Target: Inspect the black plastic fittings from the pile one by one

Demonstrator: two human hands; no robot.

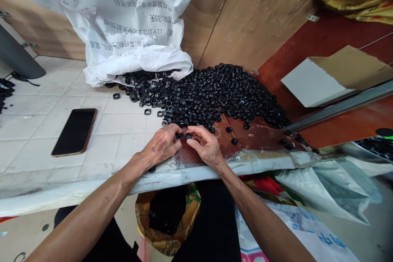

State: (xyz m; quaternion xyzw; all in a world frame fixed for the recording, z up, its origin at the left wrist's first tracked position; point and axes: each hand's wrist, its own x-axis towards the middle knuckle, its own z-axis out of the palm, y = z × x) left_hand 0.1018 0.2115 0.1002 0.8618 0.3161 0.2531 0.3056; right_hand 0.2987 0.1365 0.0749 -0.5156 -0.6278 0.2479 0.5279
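My left hand [166, 142] pinches a black plastic ring [180, 135] between thumb and fingers, just above the table's front part. Close beside it, my right hand [204, 144] grips a small black cap [188, 135] at its fingertips. The two parts are near each other with a narrow gap. Directly beyond my hands lies a pile of loose black rings [172, 102] on the left, running into a heap of small black caps [233, 90] on the right.
A white woven sack [132, 28] spills rings at the back. A phone [74, 132] lies on the left of the table [119, 120]. An open cardboard box [334, 75] sits at right. Below the table edge is a yellow bag [145, 229] with black contents.
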